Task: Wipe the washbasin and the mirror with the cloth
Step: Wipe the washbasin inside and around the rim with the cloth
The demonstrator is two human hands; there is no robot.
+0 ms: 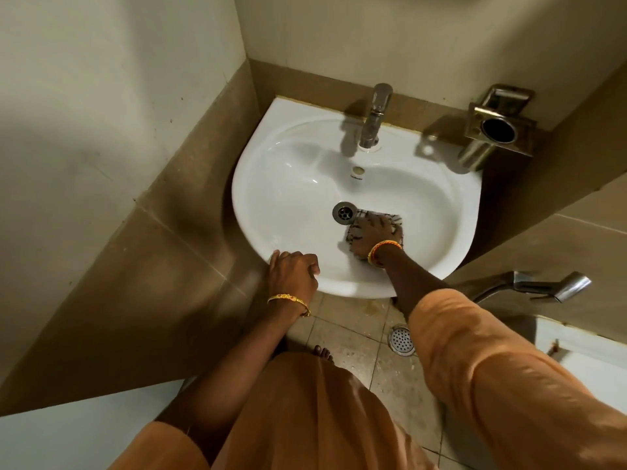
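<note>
A white washbasin (291,184) hangs in the corner of the room, with a round metal drain (344,212) in its bowl. My right hand (371,234) lies flat inside the bowl just right of the drain, pressing a dark patterned cloth (393,221) against the porcelain. The cloth's edges stick out around my fingers. My left hand (293,271) grips the basin's front rim, fingers curled over the edge. The mirror is not in view.
A steel tap (375,113) stands at the back of the basin. A metal holder (492,130) is fixed to the wall at the right. A spray nozzle (543,286) hangs lower right. A floor drain (402,339) sits on the tiled floor below.
</note>
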